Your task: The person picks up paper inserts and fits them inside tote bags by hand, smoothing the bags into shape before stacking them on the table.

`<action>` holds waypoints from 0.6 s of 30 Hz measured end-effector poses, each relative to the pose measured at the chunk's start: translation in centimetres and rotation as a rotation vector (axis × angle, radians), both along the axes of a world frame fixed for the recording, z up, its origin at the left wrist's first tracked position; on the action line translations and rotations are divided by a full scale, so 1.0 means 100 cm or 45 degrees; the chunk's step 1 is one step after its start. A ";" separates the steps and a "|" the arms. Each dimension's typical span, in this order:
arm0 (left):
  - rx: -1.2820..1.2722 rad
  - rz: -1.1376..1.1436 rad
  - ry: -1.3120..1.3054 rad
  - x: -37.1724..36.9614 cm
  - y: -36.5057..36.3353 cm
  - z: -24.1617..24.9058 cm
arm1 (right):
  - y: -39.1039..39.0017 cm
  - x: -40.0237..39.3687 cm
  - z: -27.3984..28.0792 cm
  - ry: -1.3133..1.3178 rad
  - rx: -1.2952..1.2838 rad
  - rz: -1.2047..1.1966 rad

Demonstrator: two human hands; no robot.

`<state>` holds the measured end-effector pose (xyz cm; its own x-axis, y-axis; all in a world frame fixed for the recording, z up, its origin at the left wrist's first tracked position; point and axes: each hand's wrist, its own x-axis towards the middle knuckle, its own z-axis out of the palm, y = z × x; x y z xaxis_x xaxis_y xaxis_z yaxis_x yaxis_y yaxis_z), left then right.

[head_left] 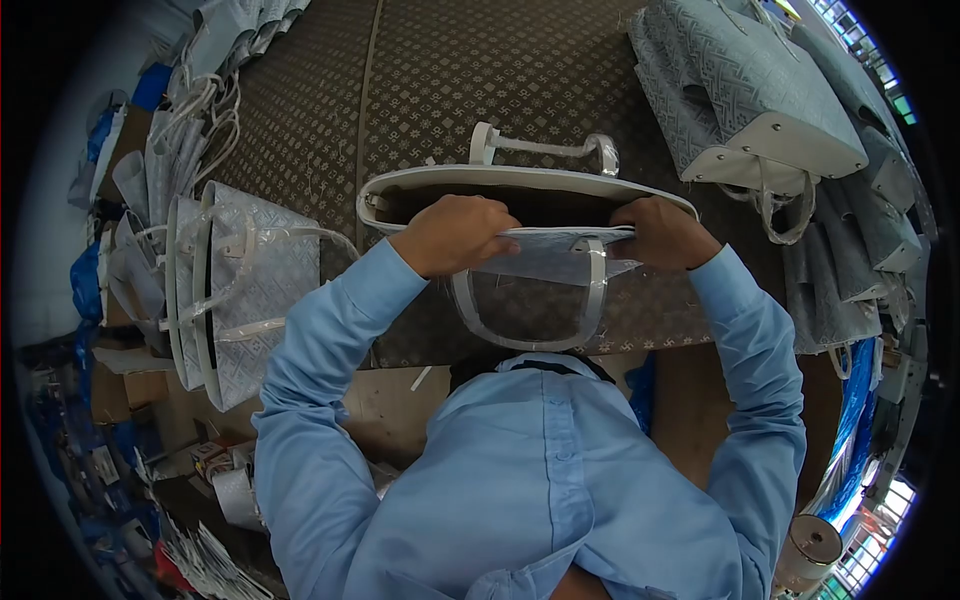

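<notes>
A light grey handbag [545, 255] stands on the patterned table with its mouth open, showing a dark inside. One of its handles rises behind the far rim; the other hangs down over the near side, wrapped in clear film. My left hand [457, 236] is closed on the near rim, left of the near handle. Farther right, my right hand [670, 233] grips the same rim near the bag's right end, with its fingertips partly hidden inside the mouth.
More grey handbags [262, 262] stand at the left table edge, below bundled handles and rolled grey pieces [170, 160]. At the right, a large grey bag [760, 110] lies tipped over beside a stack of others [850, 230]. The table [300, 110] has a brown patterned cover.
</notes>
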<state>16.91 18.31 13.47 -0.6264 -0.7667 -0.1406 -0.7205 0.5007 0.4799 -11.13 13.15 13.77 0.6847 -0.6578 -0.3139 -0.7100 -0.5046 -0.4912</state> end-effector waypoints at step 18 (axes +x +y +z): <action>0.315 -0.085 0.067 -0.034 -0.013 0.011 | 0.052 -0.048 0.004 -0.556 -0.909 -0.203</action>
<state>13.48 17.04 14.62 -0.6859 -0.6698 -0.2845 -0.6605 0.4089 0.6297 -15.91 18.39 14.16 0.5301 -0.6963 0.4839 -0.6197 -0.7076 -0.3394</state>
